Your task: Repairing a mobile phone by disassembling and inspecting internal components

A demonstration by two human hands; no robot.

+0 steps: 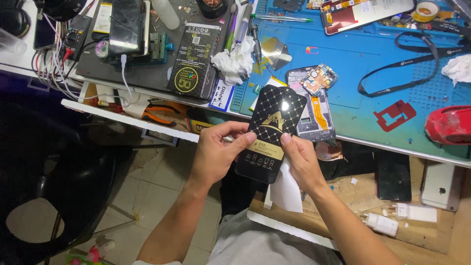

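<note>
A flat black packet, long and rounded at the corners like a phone screen protector's sleeve, sat in the middle of the frame, held up over the near edge of the desk. Its glossy face carried a gold lattice of diamonds with small dots, a gold emblem near the centre, a gold band lower down and a row of tiny white icons beneath; a bright glint showed near its top. It leaned with its top toward the upper right.

The left hand gripped the packet's left edge, fingers closed on it with the thumb across the front. The right hand pinched the right edge, thumb on the gold band, and a white sheet hung below that hand.

Just behind the packet, on the blue mat, lay an opened phone with its circuit board and orange flex cable bare. A crumpled white tissue lay to the upper left of it, beside a second black packet with a gold ring. A black lanyard curled at the upper right, and a red object sat at the right edge.
</note>
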